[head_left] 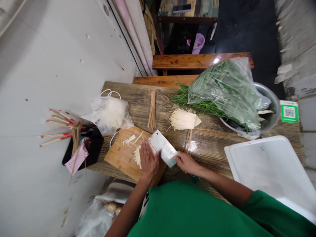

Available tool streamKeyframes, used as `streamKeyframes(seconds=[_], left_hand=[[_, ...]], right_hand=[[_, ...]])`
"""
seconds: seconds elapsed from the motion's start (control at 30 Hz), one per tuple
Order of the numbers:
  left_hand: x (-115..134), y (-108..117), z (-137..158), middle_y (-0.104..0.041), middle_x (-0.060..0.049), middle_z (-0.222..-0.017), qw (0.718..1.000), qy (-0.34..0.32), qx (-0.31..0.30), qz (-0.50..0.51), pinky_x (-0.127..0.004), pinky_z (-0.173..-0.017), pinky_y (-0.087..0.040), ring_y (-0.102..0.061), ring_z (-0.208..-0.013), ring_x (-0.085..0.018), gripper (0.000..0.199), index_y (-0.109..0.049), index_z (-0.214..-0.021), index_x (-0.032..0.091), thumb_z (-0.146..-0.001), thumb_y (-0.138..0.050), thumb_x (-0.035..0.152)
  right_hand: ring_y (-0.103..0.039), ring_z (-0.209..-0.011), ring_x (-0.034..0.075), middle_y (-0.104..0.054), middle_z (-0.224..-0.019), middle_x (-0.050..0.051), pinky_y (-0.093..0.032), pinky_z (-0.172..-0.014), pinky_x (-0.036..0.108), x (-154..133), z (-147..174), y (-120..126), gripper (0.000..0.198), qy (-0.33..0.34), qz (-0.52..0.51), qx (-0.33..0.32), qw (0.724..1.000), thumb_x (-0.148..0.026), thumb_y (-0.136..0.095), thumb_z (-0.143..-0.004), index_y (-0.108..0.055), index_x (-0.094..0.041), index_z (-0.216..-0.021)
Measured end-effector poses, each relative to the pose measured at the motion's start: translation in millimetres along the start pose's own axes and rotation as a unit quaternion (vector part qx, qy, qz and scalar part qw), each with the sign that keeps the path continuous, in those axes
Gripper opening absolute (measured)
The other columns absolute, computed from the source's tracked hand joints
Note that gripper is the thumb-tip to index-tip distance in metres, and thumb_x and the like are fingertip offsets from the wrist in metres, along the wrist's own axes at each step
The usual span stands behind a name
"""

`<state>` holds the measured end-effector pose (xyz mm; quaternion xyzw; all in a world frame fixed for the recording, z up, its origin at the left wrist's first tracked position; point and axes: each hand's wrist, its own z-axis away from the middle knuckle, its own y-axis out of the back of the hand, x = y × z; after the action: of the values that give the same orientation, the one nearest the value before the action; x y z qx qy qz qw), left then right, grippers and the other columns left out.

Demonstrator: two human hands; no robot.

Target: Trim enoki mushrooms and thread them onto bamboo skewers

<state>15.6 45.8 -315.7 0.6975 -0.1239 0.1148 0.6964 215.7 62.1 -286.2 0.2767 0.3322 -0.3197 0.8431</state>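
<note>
My left hand (149, 160) lies flat on a small bunch of enoki mushrooms (137, 154) on the wooden cutting board (120, 154). My right hand (187, 162) grips the handle of a cleaver (163, 147), whose wide blade rests against the board's right side beside my left hand. A few loose enoki strands (130, 139) lie farther up the board. A bigger enoki bundle (183, 119) sits on the wooden table (212, 144) beyond the cleaver.
A row of bamboo skewers (152, 111) lies on the table, with more skewers (188, 141) near the cleaver. A plastic bag of enoki (110, 114) sits at left. Bagged green chives (222, 90) lean on a metal bowl (270, 108). A white tray (269, 168) stands at right, a chopstick holder (81, 144) at far left.
</note>
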Motion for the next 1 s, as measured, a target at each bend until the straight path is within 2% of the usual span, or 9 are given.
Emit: streamKeyframes(seconds=[0.47,1.0], left_hand=[[-1.3,-1.0,-0.4,-0.016,-0.022,-0.147,1.000,-0.008,0.016,0.014,-0.054,-0.108,-0.016,-0.010,-0.136,-0.029,0.065,-0.008,-0.141,0.007,-0.090,-0.036,0.036],[-2.3,-1.9,0.1,-0.019,-0.022,-0.146,1.000,-0.001,0.010,0.018,-0.052,-0.109,-0.015,-0.010,-0.136,-0.029,0.064,-0.012,-0.141,0.005,-0.090,-0.035,0.037]], right_hand=[[-0.044,-0.037,0.007,-0.050,-0.052,-0.004,-0.029,-0.042,0.019,-3.2,5.9,0.2,0.017,0.003,0.024,-0.005,1.000,-0.024,-0.038,-0.091,-0.048,-0.015,-0.080],[-0.043,-0.033,0.007,-0.049,-0.051,-0.006,-0.028,-0.037,0.018,3.6,2.8,-1.7,0.017,0.011,0.010,-0.019,1.000,-0.025,-0.036,-0.091,-0.042,-0.017,-0.078]])
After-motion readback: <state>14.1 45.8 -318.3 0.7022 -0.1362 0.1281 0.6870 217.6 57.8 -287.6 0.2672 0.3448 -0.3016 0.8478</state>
